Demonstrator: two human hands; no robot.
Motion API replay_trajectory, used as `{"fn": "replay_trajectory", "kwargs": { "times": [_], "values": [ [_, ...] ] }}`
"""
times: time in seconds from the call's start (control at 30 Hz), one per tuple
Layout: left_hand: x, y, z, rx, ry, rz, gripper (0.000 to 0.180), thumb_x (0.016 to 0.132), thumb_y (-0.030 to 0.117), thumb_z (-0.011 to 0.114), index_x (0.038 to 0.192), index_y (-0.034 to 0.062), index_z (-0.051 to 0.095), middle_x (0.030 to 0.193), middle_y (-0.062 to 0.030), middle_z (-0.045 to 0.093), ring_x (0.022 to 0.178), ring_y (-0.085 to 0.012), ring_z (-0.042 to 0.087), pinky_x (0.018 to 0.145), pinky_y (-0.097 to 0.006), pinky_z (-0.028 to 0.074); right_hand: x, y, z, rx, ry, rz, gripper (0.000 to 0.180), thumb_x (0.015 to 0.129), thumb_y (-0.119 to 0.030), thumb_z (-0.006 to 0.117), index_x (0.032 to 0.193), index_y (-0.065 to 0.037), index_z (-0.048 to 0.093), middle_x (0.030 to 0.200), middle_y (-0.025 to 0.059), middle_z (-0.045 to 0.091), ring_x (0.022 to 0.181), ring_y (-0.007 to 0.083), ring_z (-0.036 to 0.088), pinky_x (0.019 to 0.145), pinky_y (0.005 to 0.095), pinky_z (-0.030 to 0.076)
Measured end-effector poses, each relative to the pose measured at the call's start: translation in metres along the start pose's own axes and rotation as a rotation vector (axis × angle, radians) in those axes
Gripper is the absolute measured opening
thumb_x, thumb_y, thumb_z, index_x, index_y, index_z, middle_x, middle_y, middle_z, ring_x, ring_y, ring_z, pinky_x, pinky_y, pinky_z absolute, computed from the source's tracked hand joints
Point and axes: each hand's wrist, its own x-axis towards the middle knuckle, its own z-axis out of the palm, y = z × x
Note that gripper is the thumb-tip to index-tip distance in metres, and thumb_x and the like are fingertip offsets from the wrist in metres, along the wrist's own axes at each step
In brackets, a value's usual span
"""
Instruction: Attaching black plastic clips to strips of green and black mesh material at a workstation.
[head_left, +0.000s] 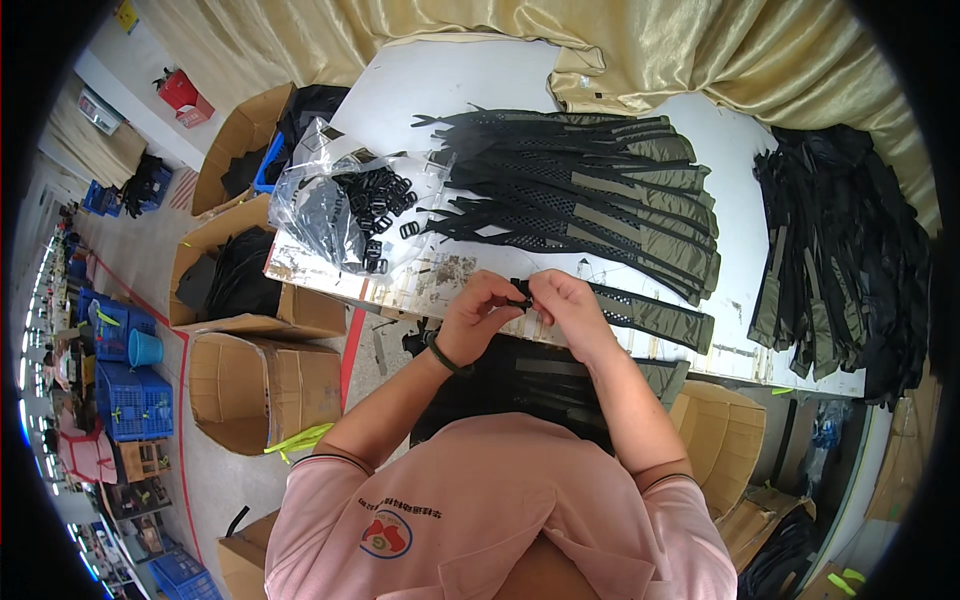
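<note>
At the near edge of the white table, both my hands pinch a small black piece (521, 292), apparently a slide buckle with a strap end; fingers partly cover it. My left hand (478, 315) is closed on its left side, thumb and forefinger together. From the other side, my right hand (568, 305) grips it too. A black mesh strap with an olive end panel (660, 320) runs from under my right hand to the right along the table edge. Just beyond lie several similar straps (590, 195), fanned out. Loose black slide buckles (378, 200) spill from a clear plastic bag (315, 205) at the left.
Another heap of black and olive straps (835, 250) hangs over the table's right end. More dark straps (530, 385) lie below the near edge, by my lap. Open cardboard boxes (265, 390) stand at the left, another box (715, 430) at the right. A gold curtain (690, 50) borders the far side.
</note>
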Motion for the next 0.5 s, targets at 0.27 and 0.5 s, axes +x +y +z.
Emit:
{"fn": "replay_trajectory", "kwargs": {
  "times": [0.27, 0.5],
  "values": [
    [-0.023, 0.012, -0.001, -0.188, -0.113, -0.324, 0.031, 0.080, -0.005, 0.063, 0.106, 0.0065, 0.051, 0.087, -0.0018, 0.053, 0.073, -0.0107, 0.054, 0.063, -0.023, 0.046, 0.005, 0.009, -0.005, -0.212, -0.035, -0.031, 0.016, 0.088, -0.017, 0.060, 0.085, -0.002, 0.065, 0.067, -0.0025, 0.055, 0.061, 0.0035, 0.045, 0.055, 0.0201, 0.036],
    [-0.096, 0.012, -0.070, 0.145, -0.003, -0.557, 0.034, 0.081, 0.012, 0.068, 0.109, 0.0075, 0.049, 0.088, -0.0058, 0.054, 0.074, -0.0147, 0.055, 0.060, -0.026, 0.046, 0.034, -0.018, -0.109, -1.470, 0.619, -0.559, 0.033, 0.066, -0.016, 0.075, 0.096, -0.009, 0.064, 0.096, 0.0090, 0.057, 0.093, 0.0276, 0.052, 0.079, 0.0389, 0.041]
  ]
}}
